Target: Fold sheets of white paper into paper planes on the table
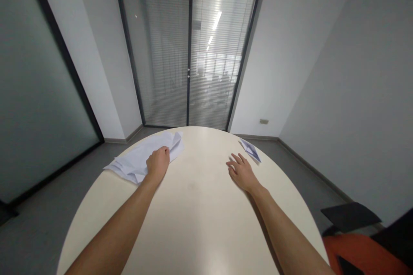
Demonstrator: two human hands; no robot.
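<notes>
Several creased white paper sheets [134, 159] lie overlapping at the far left of the round table. My left hand [158, 164] is closed in a fist over their right part, and one paper edge stands up just beyond the knuckles. Whatever is inside the curled fingers, if anything, is hidden. On the right, my right hand [242, 174] hovers over or rests on the tabletop, palm down, fingers apart, holding nothing. Just past its fingertips, near the table's far right edge, sits a small folded piece of white paper [250, 149]; the hand seems apart from it.
The cream round table [200, 215] has a curved far edge close to both papers. An orange and black chair [358, 253] stands at the lower right. Behind the table are a glass door with blinds [167, 51] and white walls [290, 51].
</notes>
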